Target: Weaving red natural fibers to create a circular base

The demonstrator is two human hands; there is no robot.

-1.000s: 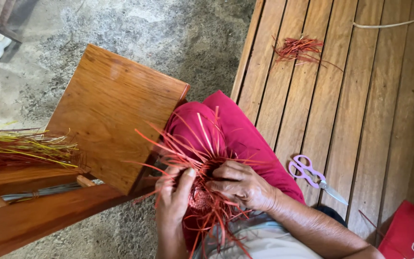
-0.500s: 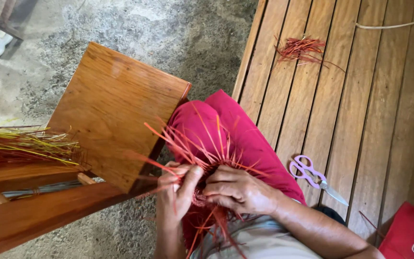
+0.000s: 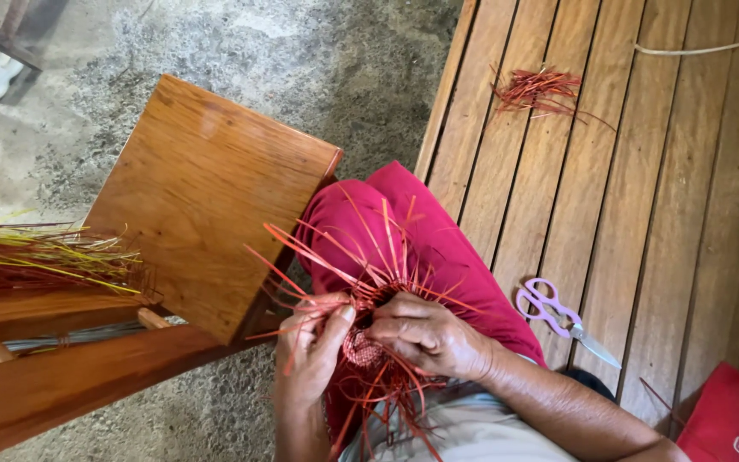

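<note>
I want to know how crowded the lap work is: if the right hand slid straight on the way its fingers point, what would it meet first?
The right hand points leftward across the small red woven piece; just past that it would likely meet the left hand, though depth is unclear.

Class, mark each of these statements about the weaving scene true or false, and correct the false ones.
1. Both hands, the left hand and the right hand, grip the red woven piece. True.
2. The scissors have green handles. False: they are pale purple.
3. The scissors lie on the slatted wooden bench. True.
4. The bundle of red strips rests on the person's lap. False: it lies on the bench, apart from the hands.
5. Yellow and red strands lie at the left. True.
</note>
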